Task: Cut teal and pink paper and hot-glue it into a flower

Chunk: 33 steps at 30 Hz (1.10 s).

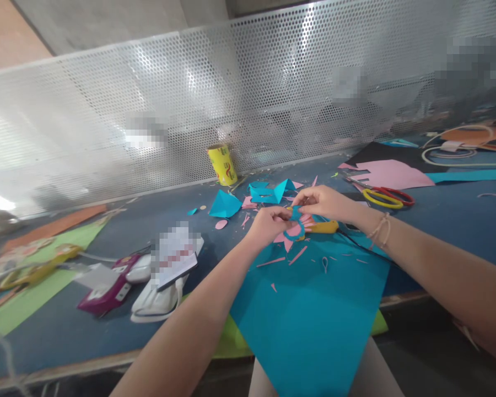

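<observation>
My left hand and my right hand meet above a big teal paper sheet. Both pinch a small teal cut-out paper strip that curls into loops. Under it lies a pink paper shape with pointed petals. A yellow-handled tool rests just behind the hands, partly hidden by them. Pink slivers are scattered on the teal sheet.
Red and yellow scissors lie to the right beside pink paper. A yellow glue bottle stands by the perforated metal screen. Teal scraps, a white device, a magenta box and green paper lie left.
</observation>
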{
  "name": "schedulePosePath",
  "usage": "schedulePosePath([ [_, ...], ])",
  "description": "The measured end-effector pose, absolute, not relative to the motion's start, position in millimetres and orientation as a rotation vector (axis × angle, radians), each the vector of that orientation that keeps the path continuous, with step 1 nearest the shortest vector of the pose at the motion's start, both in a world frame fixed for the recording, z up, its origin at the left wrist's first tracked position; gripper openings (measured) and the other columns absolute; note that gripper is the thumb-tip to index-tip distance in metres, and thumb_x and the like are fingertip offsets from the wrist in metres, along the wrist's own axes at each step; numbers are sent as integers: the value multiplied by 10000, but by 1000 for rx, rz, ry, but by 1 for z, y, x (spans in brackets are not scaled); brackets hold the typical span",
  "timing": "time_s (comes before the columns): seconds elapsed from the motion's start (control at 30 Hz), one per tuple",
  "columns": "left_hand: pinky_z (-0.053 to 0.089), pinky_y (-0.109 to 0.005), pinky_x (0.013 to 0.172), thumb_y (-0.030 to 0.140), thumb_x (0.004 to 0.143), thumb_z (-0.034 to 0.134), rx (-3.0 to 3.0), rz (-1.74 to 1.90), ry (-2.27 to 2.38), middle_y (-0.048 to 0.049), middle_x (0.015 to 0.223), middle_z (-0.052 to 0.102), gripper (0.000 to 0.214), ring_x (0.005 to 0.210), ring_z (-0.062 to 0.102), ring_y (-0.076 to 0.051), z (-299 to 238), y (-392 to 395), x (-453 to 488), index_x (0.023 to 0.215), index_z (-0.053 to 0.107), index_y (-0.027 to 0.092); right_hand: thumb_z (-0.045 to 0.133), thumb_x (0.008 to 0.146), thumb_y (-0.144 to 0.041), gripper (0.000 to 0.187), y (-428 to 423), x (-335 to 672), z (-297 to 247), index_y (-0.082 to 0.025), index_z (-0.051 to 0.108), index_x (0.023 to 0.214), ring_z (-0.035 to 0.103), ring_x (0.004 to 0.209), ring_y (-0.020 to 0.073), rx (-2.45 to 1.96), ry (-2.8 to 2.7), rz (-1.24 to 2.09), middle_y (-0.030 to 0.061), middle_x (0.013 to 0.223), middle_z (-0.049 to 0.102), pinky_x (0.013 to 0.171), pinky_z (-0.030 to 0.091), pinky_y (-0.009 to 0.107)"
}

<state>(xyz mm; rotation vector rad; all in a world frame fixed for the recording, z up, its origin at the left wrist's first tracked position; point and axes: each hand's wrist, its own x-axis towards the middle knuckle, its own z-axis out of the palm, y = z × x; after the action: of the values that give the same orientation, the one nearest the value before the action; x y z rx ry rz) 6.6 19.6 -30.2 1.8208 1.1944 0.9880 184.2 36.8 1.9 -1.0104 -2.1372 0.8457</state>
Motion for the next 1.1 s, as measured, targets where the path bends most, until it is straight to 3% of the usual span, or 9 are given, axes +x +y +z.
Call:
schedulePosePath([
  [0.23,442,-292,757,226,549,706,1814,1026,1184,-36,825,642,220,786,569,-143,-25,16,8,738,628,147,539,685,-179,130,37,184,0,-183,622,785,593,644,122,-1011,-2161,820,-4,694,636,629,462,269],
  [0.6,440,-274,695,231,554,709,1710,979,1126,-11,725,601,247,687,547,-112,-24,14,7,758,607,136,565,719,-269,138,43,190,-1,-193,629,815,590,702,141,-968,-2196,911,13,745,640,642,461,270],
  [0.8,421,-241,652,226,526,729,1545,991,1023,10,705,563,268,664,518,-90,-25,15,7,727,579,131,530,774,-314,212,45,197,-1,-211,661,905,601,815,151,-885,-1940,1323,35,950,644,697,482,277],
  [1.1,408,-239,654,175,523,725,1439,1040,891,17,688,564,245,652,517,-81,-23,13,8,721,589,129,610,731,-297,196,47,195,-5,-191,673,882,595,725,130,-844,-1792,1449,23,799,640,685,480,285],
])
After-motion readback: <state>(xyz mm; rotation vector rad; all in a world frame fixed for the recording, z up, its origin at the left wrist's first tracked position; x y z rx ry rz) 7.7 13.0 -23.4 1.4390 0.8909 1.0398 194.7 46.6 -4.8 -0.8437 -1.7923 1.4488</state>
